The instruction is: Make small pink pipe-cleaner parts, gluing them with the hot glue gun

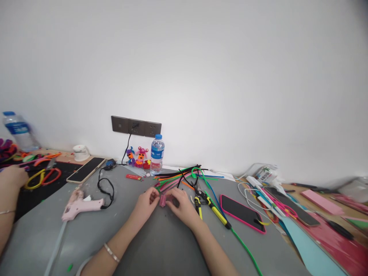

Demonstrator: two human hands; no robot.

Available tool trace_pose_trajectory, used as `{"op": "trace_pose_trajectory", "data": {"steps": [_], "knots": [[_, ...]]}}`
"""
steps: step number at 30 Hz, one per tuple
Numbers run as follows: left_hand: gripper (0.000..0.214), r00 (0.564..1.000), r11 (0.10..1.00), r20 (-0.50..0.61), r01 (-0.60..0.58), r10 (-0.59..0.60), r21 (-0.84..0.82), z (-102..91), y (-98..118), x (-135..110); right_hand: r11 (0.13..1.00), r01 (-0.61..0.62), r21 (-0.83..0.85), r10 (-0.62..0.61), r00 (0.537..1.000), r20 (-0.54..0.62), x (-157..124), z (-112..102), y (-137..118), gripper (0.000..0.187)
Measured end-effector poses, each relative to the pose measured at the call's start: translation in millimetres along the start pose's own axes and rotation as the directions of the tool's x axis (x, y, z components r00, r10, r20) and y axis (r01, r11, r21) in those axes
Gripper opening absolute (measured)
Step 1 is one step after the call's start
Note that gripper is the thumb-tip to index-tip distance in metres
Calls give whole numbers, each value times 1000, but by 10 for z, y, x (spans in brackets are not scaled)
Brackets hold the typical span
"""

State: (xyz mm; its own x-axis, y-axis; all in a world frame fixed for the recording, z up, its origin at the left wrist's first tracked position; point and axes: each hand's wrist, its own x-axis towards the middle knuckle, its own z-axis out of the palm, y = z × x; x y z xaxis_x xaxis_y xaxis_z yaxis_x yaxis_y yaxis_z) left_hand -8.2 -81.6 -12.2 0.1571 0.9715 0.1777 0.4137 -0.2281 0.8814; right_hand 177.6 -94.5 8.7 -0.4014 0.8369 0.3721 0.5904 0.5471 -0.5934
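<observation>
A small pink piece [162,200], apparently bent pipe cleaner, sits between my two hands just above the grey mat. My right hand [181,205] has its thumb and fingertips closed at the right side of this piece. On the other side, my left hand [148,200] has its fingers curled into a pinch, with whatever they hold hidden. Behind my fingers lies a bundle of coloured pipe cleaners [172,176]. Yellow-and-black pliers [214,211] rest open by my right hand.
A pink glue gun [82,204] lies left, its cord running toward the wall socket. A water bottle [157,155] and two small figures [140,157] stand at the back. A pink-cased phone [241,212] lies right. Another person's hand [13,177] is near scissors [43,178] at far left.
</observation>
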Motion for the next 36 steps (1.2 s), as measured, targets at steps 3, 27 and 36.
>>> {"op": "trace_pose_trajectory", "data": {"steps": [3,27,36], "knots": [[4,1000,1000,-12,-5,5,4,-1,-10,1,999,44,-27,-43,999,34,-4,-12,-24,21],[11,999,999,37,-6,5,37,17,25,10,999,-29,35,27,999,43,4,39,25,11],[13,997,993,50,-55,50,107,10,25,-7,998,-28,59,25,999,46,-1,35,34,14]]}}
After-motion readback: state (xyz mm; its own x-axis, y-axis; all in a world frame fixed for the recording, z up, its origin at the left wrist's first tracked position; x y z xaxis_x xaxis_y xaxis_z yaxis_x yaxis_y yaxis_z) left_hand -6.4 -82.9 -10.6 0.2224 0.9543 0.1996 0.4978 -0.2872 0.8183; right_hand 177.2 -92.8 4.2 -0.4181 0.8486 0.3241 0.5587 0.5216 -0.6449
